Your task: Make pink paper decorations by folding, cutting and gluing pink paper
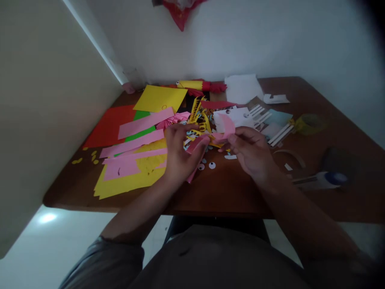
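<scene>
My right hand (254, 152) pinches a curled pink paper strip (227, 125) between thumb and fingers, above the middle of the table. My left hand (182, 150) is close by on the left, its thumb and fingers apart. The left thumb tip comes near the strip's left end; whether they touch is hard to see. Partly hidden by the left hand is a darker pink paper piece (192, 176). Two paper eyes, one a white disc with a black dot (212, 165), lie on the table just below the hands.
Yellow sheets (129, 188), pink strips (135, 143) and a red sheet (108, 124) cover the table's left. Behind the hands are yellow cut scraps (197, 110) and a yellow-red paper fish (195, 85). Rolled tape (309, 123) and a white-blue object (329, 180) lie right.
</scene>
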`<state>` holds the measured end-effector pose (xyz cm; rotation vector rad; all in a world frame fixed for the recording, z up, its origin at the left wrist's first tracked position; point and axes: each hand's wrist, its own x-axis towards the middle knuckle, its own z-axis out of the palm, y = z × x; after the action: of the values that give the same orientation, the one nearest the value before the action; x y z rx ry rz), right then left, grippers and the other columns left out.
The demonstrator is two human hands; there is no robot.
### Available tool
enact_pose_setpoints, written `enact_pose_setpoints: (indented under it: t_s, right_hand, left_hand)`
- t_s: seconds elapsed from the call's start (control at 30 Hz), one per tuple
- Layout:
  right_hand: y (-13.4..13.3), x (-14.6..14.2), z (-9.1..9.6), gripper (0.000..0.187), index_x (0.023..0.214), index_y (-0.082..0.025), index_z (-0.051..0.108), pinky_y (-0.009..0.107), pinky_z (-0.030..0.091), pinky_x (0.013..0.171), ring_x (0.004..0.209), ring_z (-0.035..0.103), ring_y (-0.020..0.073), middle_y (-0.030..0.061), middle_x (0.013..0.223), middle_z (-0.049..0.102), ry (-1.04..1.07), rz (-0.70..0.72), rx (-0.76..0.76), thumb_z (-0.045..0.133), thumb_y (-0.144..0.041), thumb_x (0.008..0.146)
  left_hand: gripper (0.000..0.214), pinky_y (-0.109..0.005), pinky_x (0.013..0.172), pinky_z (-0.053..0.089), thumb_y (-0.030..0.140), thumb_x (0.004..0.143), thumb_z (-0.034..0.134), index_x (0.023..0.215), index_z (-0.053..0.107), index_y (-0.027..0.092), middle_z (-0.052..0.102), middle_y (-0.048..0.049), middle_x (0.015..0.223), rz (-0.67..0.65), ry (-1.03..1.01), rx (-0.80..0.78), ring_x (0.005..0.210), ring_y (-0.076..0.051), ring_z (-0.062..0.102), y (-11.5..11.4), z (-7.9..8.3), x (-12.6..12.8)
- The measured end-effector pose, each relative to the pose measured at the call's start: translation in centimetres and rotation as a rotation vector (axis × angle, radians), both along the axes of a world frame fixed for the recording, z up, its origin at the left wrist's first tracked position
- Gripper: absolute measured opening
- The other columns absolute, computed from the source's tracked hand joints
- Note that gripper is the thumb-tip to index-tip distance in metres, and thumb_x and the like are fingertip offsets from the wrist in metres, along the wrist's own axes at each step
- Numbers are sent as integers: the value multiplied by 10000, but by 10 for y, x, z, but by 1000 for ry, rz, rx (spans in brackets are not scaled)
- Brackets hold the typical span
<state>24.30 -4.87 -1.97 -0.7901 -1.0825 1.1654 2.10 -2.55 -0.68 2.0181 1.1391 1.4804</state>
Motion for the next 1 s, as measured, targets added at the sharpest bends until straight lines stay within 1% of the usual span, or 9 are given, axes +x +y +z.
enact_pose_setpoints:
  t_s: [0.03, 0.07, 0.13, 0.2, 0.3, 0.43, 0.57, 0.8, 1.0]
  right_hand:
    - [-1, 1, 0, 276, 944, -308, 831, 417, 681, 789, 773, 788, 229, 11, 863, 819, -48, -34, 40, 937, -552, 873]
    - [-2, 2, 0, 271, 940, -305, 841, 417, 676, 806, 789, 790, 233, 18, 872, 824, -110, -57, 79, 923, -558, 888]
    - [-5, 4, 2, 260, 927, -292, 861, 406, 659, 821, 825, 787, 238, 36, 891, 833, -251, -47, 156, 895, -550, 921]
    - [-6, 6, 6, 247, 922, -287, 874, 395, 640, 829, 851, 773, 236, 48, 915, 836, -357, 29, 212, 864, -532, 955]
    - [-7, 6, 10, 235, 929, -289, 878, 382, 608, 814, 851, 743, 228, 51, 917, 813, -407, 146, 237, 850, -520, 966]
    - [-5, 5, 8, 305, 865, -247, 849, 318, 510, 663, 715, 655, 182, 31, 813, 759, -461, 183, 128, 851, -539, 953]
    - [-3, 4, 4, 394, 771, -213, 805, 281, 353, 551, 587, 488, 125, -16, 651, 634, -514, 171, 8, 872, -570, 926]
    - [-2, 1, 2, 398, 801, -230, 840, 289, 317, 536, 577, 453, 123, -15, 656, 644, -493, 138, -19, 901, -611, 895]
    - [-2, 1, 2, 419, 779, -233, 837, 281, 344, 530, 574, 507, 132, -7, 660, 685, -504, 130, -43, 924, -633, 866]
  left_hand:
    - [353, -396, 970, 572, 554, 942, 875, 1044, 793, 225, 775, -97, 1085, 72, -37, 5, 1054, -253, 697, -2, 0, 1]
    - [381, -367, 875, 572, 592, 973, 831, 924, 773, 219, 753, -78, 945, 61, -70, -52, 928, -227, 688, -4, -1, 1]
    - [563, -326, 707, 541, 696, 1041, 685, 764, 736, 208, 688, -50, 737, -154, -144, -295, 716, -184, 647, -6, -1, 2]
    - [653, -314, 640, 534, 752, 1052, 616, 739, 756, 196, 701, -57, 707, -375, -257, -556, 650, -175, 656, -8, -2, 3]
    - [519, -294, 624, 550, 671, 971, 798, 769, 769, 195, 743, -47, 751, -407, -442, -722, 647, -162, 676, -8, -6, 7]
    - [430, -287, 543, 526, 595, 960, 847, 804, 750, 206, 731, -21, 716, -374, -572, -772, 551, -142, 634, -7, -8, 10]
    - [445, -285, 546, 549, 612, 949, 853, 824, 744, 198, 732, -24, 733, -357, -599, -750, 596, -159, 677, -5, -5, 9]
    - [460, -328, 744, 663, 636, 947, 840, 871, 764, 189, 766, -45, 833, -390, -547, -785, 740, -182, 757, -2, -2, 9]
    - [528, -328, 658, 621, 717, 980, 760, 848, 749, 205, 760, -59, 792, -394, -445, -744, 699, -193, 733, -6, -1, 7]
